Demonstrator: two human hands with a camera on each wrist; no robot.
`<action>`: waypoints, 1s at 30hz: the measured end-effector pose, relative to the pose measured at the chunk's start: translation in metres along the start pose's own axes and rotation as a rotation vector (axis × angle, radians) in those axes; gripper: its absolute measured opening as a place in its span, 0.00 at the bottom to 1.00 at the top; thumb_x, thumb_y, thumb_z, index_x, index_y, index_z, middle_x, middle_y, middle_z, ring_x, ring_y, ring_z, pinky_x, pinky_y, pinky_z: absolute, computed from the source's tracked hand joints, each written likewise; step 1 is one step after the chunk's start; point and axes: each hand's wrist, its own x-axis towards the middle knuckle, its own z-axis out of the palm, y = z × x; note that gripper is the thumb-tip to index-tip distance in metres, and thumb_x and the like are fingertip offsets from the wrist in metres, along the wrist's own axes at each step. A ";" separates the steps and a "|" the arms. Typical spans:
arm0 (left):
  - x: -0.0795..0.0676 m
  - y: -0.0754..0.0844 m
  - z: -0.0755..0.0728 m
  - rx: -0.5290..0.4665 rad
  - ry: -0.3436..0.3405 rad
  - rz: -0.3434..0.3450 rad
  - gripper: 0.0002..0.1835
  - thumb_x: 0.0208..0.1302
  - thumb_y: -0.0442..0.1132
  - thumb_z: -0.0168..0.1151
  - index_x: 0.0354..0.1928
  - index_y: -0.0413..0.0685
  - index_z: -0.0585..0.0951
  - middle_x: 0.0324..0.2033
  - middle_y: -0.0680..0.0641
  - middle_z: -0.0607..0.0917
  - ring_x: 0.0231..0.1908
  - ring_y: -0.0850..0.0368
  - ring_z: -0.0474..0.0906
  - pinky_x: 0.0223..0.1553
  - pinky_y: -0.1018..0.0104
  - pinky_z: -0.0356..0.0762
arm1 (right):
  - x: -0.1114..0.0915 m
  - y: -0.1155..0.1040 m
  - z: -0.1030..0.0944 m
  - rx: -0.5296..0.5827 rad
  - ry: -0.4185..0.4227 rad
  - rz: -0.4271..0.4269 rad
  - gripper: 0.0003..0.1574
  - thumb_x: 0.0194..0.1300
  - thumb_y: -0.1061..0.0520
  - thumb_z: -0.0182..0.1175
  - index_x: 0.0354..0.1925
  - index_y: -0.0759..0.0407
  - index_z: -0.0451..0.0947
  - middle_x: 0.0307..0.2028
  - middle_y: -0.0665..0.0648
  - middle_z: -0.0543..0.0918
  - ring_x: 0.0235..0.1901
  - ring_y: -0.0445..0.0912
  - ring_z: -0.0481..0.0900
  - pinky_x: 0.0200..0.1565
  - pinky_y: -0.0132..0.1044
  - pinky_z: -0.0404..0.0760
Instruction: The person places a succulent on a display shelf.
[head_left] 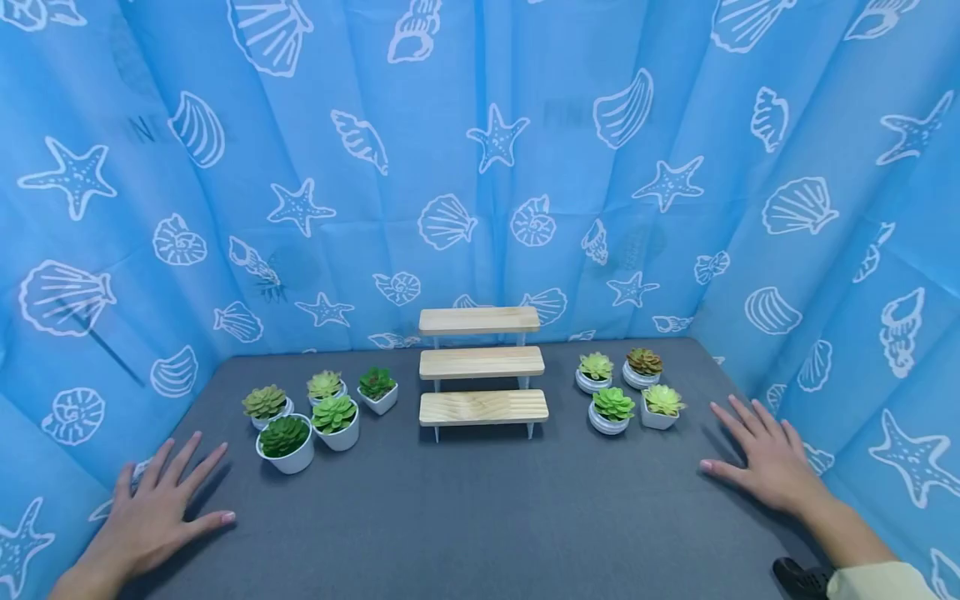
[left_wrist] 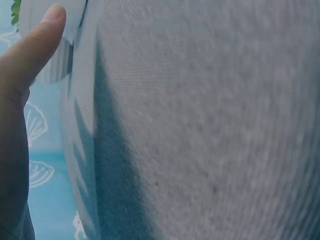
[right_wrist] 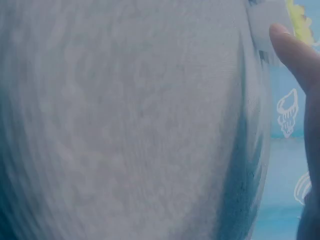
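Note:
Fingers spread and holding nothing, my left hand [head_left: 150, 515] is at the table's left side, nearest a dark green succulent in a white pot [head_left: 288, 450]. On the far right, my right hand [head_left: 772, 462] is likewise spread and holds nothing; a yellow-green succulent in a squarish white pot [head_left: 660, 408] is the closest thing to it. Between the two groups of potted succulents stands a three-step wooden riser [head_left: 483, 407] with bare steps. The left wrist view shows my left thumb [left_wrist: 30, 57] overlapping a white pot, and the right wrist view shows my right thumb [right_wrist: 295, 50] likewise.
Several more small succulents, such as one in a heart-like white pot [head_left: 378, 392], sit left of the riser; others, including a reddish-brown one [head_left: 642, 368], sit right. A grey cloth [head_left: 480, 517] covers the table. Blue shell-print curtains [head_left: 480, 192] enclose the back and sides.

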 end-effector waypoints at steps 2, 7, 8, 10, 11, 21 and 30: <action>-0.001 0.004 -0.002 -0.003 0.026 0.012 0.58 0.50 0.81 0.51 0.76 0.51 0.55 0.69 0.29 0.52 0.66 0.22 0.41 0.55 0.22 0.24 | -0.001 -0.003 -0.002 0.005 0.068 -0.029 0.56 0.59 0.33 0.64 0.73 0.59 0.56 0.68 0.73 0.57 0.69 0.71 0.44 0.59 0.74 0.42; -0.004 0.015 -0.012 -0.031 0.166 0.069 0.52 0.51 0.76 0.58 0.71 0.50 0.65 0.68 0.32 0.57 0.67 0.26 0.44 0.57 0.25 0.35 | -0.005 -0.012 -0.006 0.038 0.253 -0.105 0.41 0.59 0.45 0.68 0.63 0.65 0.70 0.60 0.73 0.68 0.63 0.69 0.58 0.56 0.73 0.52; -0.004 0.017 -0.014 -0.036 0.203 0.084 0.50 0.51 0.74 0.61 0.70 0.50 0.67 0.68 0.33 0.57 0.67 0.28 0.45 0.57 0.26 0.37 | -0.006 -0.015 -0.007 0.048 0.281 -0.112 0.38 0.59 0.46 0.68 0.61 0.65 0.71 0.59 0.73 0.70 0.62 0.70 0.60 0.55 0.73 0.53; -0.004 0.021 -0.016 -0.049 0.279 0.112 0.47 0.51 0.70 0.66 0.68 0.50 0.69 0.68 0.35 0.59 0.68 0.30 0.46 0.58 0.27 0.39 | -0.006 -0.020 -0.009 0.065 0.333 -0.122 0.35 0.58 0.49 0.70 0.58 0.65 0.74 0.57 0.72 0.72 0.58 0.69 0.64 0.53 0.72 0.56; -0.003 0.023 -0.018 -0.056 0.311 0.125 0.47 0.50 0.68 0.68 0.68 0.50 0.69 0.68 0.36 0.59 0.68 0.31 0.47 0.58 0.27 0.41 | -0.006 -0.023 -0.009 0.075 0.356 -0.122 0.33 0.57 0.50 0.70 0.56 0.65 0.74 0.56 0.72 0.73 0.57 0.69 0.65 0.52 0.72 0.58; 0.005 0.048 -0.038 -0.173 0.561 0.260 0.41 0.43 0.57 0.76 0.62 0.49 0.77 0.67 0.39 0.67 0.66 0.36 0.58 0.63 0.35 0.52 | -0.005 -0.052 -0.018 0.180 0.610 -0.157 0.24 0.49 0.63 0.72 0.47 0.64 0.81 0.41 0.64 0.83 0.44 0.58 0.76 0.48 0.47 0.71; 0.013 0.072 -0.054 -0.217 0.640 0.332 0.37 0.59 0.70 0.57 0.56 0.46 0.80 0.61 0.38 0.73 0.58 0.33 0.67 0.59 0.36 0.58 | -0.004 -0.080 -0.027 0.295 0.722 -0.144 0.17 0.51 0.68 0.69 0.43 0.68 0.82 0.35 0.64 0.84 0.42 0.27 0.71 0.49 0.13 0.59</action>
